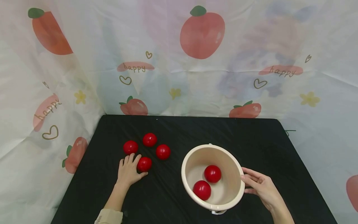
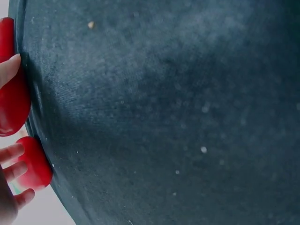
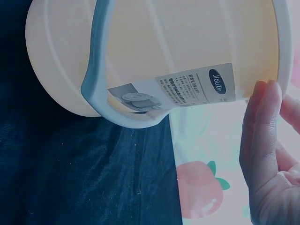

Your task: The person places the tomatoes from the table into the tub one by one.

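My left hand (image 1: 130, 171) is spread at the left side of a shiny red ball (image 1: 144, 164), with the index finger by its top and the thumb below. In the left wrist view the thumb (image 2: 8, 71) overlaps a red ball (image 2: 13, 105); the other fingers are spread in front of a second one (image 2: 35, 161). My right hand (image 1: 263, 186) pinches the right rim of a cream plastic bucket (image 1: 186, 194), thumb at the rim and fingers outside. Inside the bucket lie two red balls, one upper (image 1: 213, 174) and one lower (image 1: 202, 190).
Three more red balls lie beyond my left hand: one left (image 1: 130, 147), one at the back (image 1: 149, 139) and one right (image 1: 163, 151). A black cloth (image 1: 173, 193) covers the table. Behind it hangs a fruit-patterned curtain (image 1: 167, 46). The bucket has a handle (image 3: 96, 61) and a label (image 3: 197, 86).
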Action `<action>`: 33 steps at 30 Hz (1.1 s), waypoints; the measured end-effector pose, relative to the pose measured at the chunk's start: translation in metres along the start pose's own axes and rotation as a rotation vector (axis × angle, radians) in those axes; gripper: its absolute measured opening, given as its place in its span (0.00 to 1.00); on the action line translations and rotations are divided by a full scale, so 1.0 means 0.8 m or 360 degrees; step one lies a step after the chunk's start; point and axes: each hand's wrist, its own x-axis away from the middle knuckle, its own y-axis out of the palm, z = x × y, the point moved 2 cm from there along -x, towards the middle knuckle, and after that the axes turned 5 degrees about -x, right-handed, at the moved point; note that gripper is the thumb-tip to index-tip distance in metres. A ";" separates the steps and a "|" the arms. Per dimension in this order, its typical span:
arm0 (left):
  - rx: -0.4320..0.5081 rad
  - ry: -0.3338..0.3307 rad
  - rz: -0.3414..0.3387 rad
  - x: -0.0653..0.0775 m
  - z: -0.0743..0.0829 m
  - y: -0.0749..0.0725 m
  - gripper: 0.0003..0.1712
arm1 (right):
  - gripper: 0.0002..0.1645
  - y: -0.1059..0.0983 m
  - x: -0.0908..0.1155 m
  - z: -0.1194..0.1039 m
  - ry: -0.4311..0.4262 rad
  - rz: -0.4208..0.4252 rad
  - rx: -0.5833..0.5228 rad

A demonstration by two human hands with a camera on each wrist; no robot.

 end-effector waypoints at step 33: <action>-0.0109 0.0616 0.0679 -0.058 0.128 -0.136 0.37 | 0.35 0.015 0.011 -0.023 0.0123 0.0124 0.0068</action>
